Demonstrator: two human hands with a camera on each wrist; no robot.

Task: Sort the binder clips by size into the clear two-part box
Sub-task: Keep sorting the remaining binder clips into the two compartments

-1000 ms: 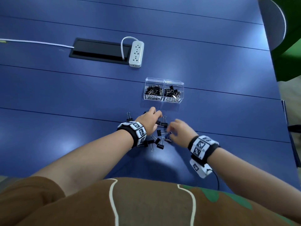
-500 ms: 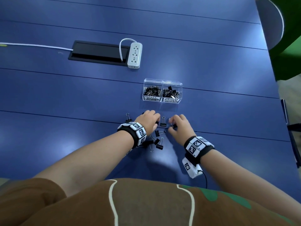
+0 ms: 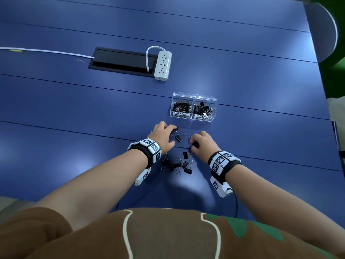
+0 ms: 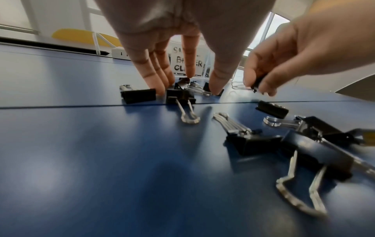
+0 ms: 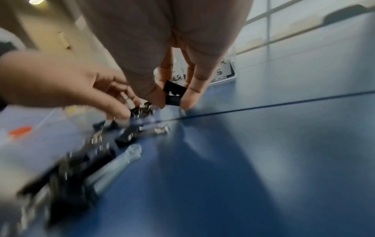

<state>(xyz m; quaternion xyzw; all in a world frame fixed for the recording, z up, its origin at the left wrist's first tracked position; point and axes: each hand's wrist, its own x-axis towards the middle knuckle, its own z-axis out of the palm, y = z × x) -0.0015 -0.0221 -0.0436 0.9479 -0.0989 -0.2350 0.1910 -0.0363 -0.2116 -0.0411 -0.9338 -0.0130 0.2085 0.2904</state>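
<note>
A white power strip (image 3: 162, 66) lies on the blue table (image 3: 242, 62) beside a black recessed cable hatch (image 3: 121, 61).

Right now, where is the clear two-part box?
Head view: the clear two-part box sits on the blue table, just beyond both hands, nearer than the white power strip.

Left hand (image 4: 168, 40) fingertips among black binder clips (image 4: 180, 96), right hand (image 4: 284, 56) pinching one, blue table (image 4: 101, 160)
</note>
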